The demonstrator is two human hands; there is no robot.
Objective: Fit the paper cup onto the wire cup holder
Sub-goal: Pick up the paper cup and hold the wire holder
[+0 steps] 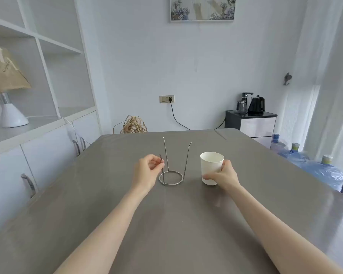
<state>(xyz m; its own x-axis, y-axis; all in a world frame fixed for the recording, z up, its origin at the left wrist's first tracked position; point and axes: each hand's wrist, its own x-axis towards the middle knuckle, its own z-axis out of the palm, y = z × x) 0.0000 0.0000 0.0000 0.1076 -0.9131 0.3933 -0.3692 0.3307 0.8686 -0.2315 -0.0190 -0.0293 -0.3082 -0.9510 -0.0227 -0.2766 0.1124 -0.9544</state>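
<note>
My left hand [149, 169] pinches one prong of the wire cup holder [171, 171]; my right hand [222, 175] grips the paper cup [211, 165] beside it, ready to lift and lower it between the prongs.

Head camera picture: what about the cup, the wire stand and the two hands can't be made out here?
- Paper cup: its right side and lower right edge are hidden by the right hand; whether it rests on the table or is lifted is unclear.
- Wire cup holder: the near prong's middle is covered by the left hand.
- Cup interior: its bottom is hidden by the cup's own wall.
- Both elbows: cut off by the bottom edge.
</note>
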